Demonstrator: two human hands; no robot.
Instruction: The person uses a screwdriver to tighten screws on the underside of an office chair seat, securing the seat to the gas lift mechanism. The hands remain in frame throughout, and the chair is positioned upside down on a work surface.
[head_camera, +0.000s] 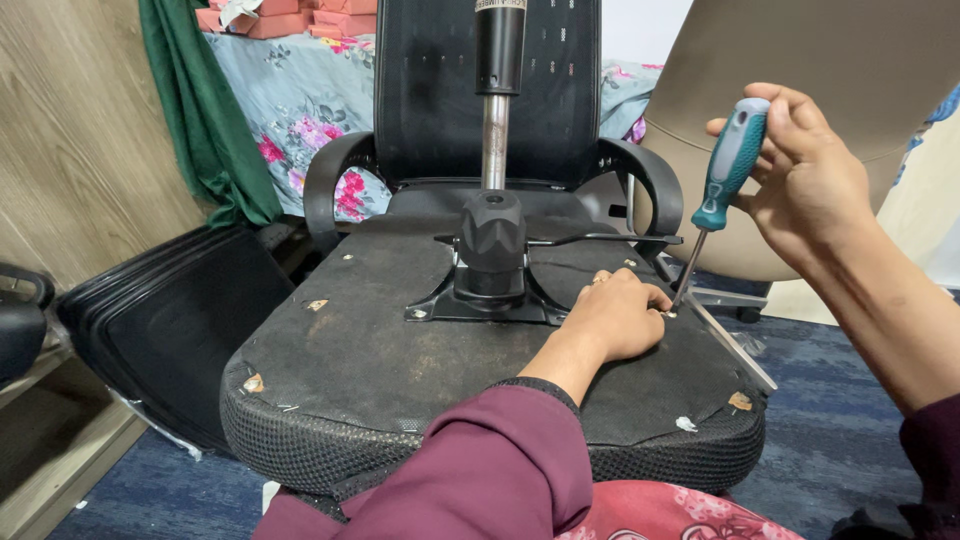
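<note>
Teal-handled screwdriver (727, 168) is gripped in the closed right hand (805, 170), its shaft slanting down and left to a screw spot on the upturned chair seat (370, 350); the left hand (620, 315), fingers curled and pinching at that spot, touches the tip and lies nearer; no containers show

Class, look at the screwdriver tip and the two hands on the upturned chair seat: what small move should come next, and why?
Probably turn the screwdriver with the right hand. Its tip already meets the seat underside right beside the left hand's fingertips, which seem to steady a small screw there.
</note>
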